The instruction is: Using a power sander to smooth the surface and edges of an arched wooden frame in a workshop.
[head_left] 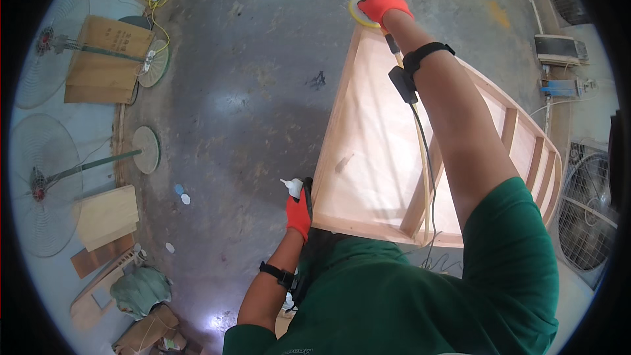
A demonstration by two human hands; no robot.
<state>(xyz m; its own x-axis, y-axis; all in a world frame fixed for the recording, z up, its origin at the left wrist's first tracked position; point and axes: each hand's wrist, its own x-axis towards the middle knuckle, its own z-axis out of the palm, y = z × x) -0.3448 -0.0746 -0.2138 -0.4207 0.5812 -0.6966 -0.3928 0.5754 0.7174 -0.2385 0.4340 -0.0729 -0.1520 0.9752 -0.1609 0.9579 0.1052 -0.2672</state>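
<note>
A large pale wooden frame with a panel (368,125) and crosspieces lies in front of me, its narrow end pointing away. At its far left corner my right hand (385,4), in a red glove, is closed over a round sander (356,10) with a yellow-edged pad. A tan hose (420,151) trails back from that tool over the panel. Beside the near left corner, my left hand (300,210), in a red and black glove, grips a small white bottle with a pointed nozzle (293,188). Its fingers are partly hidden.
A black device (403,84) with a thin cable is strapped to my right forearm. Two pedestal fans (85,169) and cardboard sheets (102,59) stand along the left wall. A green cloth bundle (139,291) sits lower left. At right is a large caged fan (584,213).
</note>
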